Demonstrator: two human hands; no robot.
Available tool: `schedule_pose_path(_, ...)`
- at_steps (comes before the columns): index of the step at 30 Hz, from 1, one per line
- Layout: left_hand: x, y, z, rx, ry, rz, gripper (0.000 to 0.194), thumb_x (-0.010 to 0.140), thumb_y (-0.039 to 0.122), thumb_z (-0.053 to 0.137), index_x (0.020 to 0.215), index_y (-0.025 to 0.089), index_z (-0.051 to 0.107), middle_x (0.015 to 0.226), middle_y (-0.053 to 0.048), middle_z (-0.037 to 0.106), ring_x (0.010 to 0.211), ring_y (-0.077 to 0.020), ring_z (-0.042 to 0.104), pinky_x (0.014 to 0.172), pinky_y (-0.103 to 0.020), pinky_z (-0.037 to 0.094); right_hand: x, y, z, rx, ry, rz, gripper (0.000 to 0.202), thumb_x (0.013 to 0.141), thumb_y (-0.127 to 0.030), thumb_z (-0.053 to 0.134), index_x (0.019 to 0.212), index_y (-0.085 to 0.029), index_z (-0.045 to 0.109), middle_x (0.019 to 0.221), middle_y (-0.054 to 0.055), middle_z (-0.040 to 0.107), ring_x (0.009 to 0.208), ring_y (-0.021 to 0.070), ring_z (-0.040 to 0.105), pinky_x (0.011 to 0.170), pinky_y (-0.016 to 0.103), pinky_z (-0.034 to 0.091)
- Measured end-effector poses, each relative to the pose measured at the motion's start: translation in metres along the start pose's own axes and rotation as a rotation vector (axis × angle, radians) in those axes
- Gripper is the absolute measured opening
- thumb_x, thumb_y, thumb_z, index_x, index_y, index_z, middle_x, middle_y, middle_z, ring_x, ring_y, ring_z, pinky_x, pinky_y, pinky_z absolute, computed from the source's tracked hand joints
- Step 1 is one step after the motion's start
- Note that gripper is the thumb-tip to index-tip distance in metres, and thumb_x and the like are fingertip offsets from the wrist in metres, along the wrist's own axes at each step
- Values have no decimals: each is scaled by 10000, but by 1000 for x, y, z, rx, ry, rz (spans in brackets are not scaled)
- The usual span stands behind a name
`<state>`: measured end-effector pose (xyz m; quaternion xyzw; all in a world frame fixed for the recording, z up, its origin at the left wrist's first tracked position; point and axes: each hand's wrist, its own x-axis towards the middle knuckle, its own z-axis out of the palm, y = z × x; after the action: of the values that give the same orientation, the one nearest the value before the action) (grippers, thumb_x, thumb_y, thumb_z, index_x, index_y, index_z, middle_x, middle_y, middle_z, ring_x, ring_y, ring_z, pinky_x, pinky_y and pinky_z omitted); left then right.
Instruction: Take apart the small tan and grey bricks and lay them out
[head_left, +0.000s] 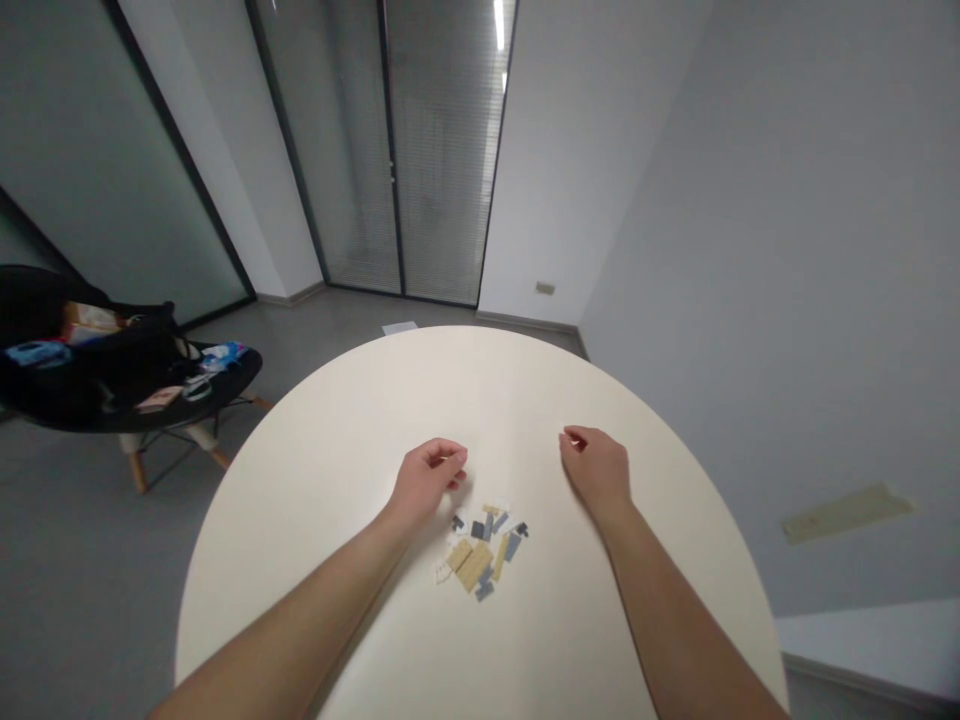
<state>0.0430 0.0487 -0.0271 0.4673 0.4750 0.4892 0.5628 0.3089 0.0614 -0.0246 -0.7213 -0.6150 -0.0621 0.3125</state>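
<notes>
A loose pile of small building bricks (pixel 472 565) in tan, grey, dark grey and white lies on the round white table (pixel 480 390). Just behind the pile and to its left is my left hand (pixel 431 478), its fingers curled in loosely towards the thumb. Nothing shows in its grasp. My right hand (pixel 600 468) rests on the tabletop to the right of the pile, apart from the bricks. Its fingers are bent inward with the thumb and forefinger close together, and no object is visible in them.
At the left stands a black chair (pixel 225 385) with wooden legs, bearing a dark bag (pixel 142 340) and several small items. A glass door (pixel 397 150) is at the back. The grey-white wall (pixel 787 300) runs along the right, with a strip of tape (pixel 847 514) on it.
</notes>
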Motion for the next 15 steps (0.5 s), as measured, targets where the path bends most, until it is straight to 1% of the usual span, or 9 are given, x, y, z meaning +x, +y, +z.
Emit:
schedule_pose_path(3, -2, 2, 1, 5, -9, 8, 240, 686, 361, 711, 776, 146, 656, 640, -7, 633, 592, -125, 592, 546, -219, 452, 3, 14, 1, -79, -45, 97, 268, 821, -313, 537, 931, -167, 734, 921, 94, 729, 827, 222, 655, 775, 327, 462)
schedule_pose_path(5, -3, 3, 1, 1, -9, 14, 239, 689, 362, 709, 779, 147, 657, 643, -7, 634, 589, -125, 590, 548, -221, 454, 3, 20, 3, -121, -72, 119, 273, 827, -325, 529, 910, -176, 742, 915, 96, 730, 818, 230, 656, 745, 325, 458)
schedule_pose_path(8, -3, 3, 1, -5, -1, 17, 241, 682, 367, 714, 771, 150, 659, 641, -9, 635, 581, -127, 589, 543, -223, 453, 3, 25, 8, -166, -84, 94, 273, 829, -320, 526, 900, -172, 745, 911, 106, 725, 803, 229, 653, 717, 321, 455)
schedule_pose_path(11, -2, 1, 1, 16, 2, 23, 229, 683, 361, 709, 757, 150, 659, 627, -11, 633, 574, -129, 589, 533, -222, 448, 3, 29, 12, -188, -83, 41, 269, 837, -304, 521, 898, -166, 744, 906, 113, 716, 803, 221, 645, 729, 319, 456)
schedule_pose_path(15, -2, -2, 2, 54, -35, 25, 231, 679, 365, 706, 748, 148, 666, 620, -14, 630, 572, -136, 587, 536, -233, 450, 5, 31, 17, -180, -74, -14, 269, 846, -297, 516, 889, -167, 747, 890, 109, 708, 822, 218, 637, 750, 315, 452)
